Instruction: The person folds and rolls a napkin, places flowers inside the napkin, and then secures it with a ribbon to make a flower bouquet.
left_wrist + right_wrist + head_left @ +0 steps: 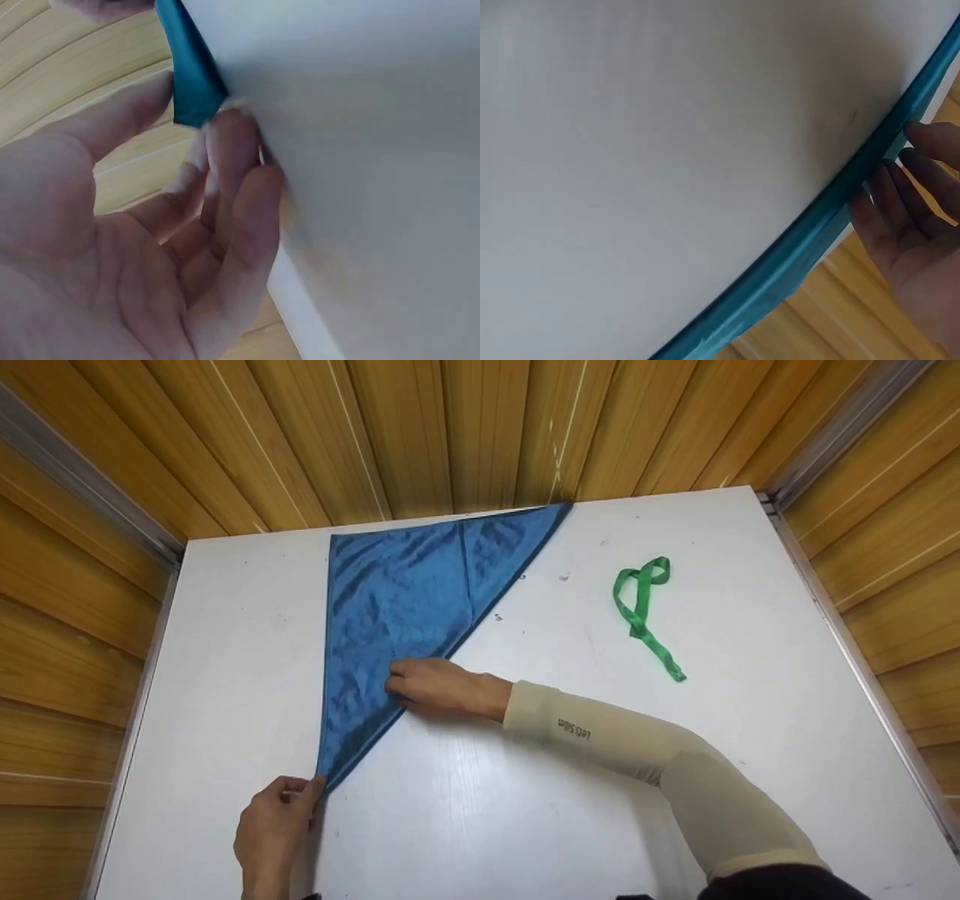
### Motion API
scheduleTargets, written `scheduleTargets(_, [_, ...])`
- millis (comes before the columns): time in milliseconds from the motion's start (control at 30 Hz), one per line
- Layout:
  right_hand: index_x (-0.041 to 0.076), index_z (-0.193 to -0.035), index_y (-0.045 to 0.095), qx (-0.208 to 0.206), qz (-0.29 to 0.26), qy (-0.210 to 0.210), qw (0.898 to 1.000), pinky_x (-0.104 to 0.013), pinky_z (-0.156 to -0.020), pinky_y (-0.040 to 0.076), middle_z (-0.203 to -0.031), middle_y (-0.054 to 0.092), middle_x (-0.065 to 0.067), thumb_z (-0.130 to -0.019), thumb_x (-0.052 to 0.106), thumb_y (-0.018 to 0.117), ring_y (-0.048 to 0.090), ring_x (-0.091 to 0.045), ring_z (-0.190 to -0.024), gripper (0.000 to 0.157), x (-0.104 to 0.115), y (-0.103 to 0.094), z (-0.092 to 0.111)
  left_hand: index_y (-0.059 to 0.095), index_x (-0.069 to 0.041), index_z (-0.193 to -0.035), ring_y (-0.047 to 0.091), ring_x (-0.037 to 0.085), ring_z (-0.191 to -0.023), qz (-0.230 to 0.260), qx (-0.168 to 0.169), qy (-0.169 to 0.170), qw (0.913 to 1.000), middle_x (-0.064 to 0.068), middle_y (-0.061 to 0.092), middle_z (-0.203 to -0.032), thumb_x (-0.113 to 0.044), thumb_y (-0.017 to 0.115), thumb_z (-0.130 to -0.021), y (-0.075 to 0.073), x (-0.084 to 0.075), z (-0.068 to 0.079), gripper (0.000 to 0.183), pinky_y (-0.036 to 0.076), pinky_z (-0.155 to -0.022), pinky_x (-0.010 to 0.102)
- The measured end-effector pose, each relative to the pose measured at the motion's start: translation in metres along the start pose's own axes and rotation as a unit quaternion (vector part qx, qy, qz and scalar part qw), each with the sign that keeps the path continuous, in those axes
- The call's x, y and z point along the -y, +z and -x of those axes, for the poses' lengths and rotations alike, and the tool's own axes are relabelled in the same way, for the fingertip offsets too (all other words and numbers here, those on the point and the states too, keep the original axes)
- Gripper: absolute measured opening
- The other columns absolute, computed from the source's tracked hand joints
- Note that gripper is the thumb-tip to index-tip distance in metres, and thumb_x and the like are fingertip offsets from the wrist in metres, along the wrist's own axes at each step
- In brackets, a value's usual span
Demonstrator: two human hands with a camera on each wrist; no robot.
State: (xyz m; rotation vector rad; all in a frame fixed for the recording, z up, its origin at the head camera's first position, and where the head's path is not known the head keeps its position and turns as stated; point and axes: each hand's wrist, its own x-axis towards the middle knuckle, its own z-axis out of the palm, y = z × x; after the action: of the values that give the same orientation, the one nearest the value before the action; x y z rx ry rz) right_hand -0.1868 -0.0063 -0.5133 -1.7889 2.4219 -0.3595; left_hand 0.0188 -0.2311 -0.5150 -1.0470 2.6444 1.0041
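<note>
A shiny blue satin cloth, folded into a triangle, lies on the white table. Its long folded edge runs diagonally from the far right down to a near left corner. At that near corner, my left hand pinches the fabric between thumb and fingers; the corner shows between them in the left wrist view. My right hand rests on the cloth about midway along the diagonal fold. In the right wrist view, its bent fingertips touch the cloth just beside the fold.
A green ribbon lies loosely looped on the table's right side. Wood-patterned panels rise behind the table and along both sides. The cloth's far edge lies close to the table's back edge.
</note>
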Motion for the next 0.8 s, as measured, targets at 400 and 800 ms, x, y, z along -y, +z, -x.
scheduleTargets(400, [0.011, -0.118, 0.077, 0.006, -0.015, -0.014, 1.000, -0.025, -0.090, 0.051, -0.108, 0.068, -0.002, -0.104, 0.021, 0.072, 0.065, -0.016, -0.103, 0.018, 0.044, 0.021, -0.007, 0.077, 0.003, -0.108, 0.069, 0.020, -0.063, 0.083, -0.018, 0.004, 0.9963, 0.007, 0.074, -0.079, -0.017, 0.079, -0.094, 0.003, 0.004, 0.002, 0.025, 0.050, -0.057, 0.031])
scheduleTargets(800, [0.011, -0.129, 0.071, 0.038, -0.093, 0.003, 0.995, -0.021, -0.094, 0.049, -0.122, 0.071, -0.001, -0.103, 0.031, 0.074, 0.065, -0.011, -0.110, 0.033, 0.078, 0.027, -0.022, 0.078, 0.001, -0.105, 0.070, 0.019, -0.070, 0.172, -0.041, 0.026, 0.9838, 0.009, 0.076, -0.084, -0.011, 0.078, -0.095, 0.008, -0.007, 0.009, 0.016, 0.056, -0.060, 0.023])
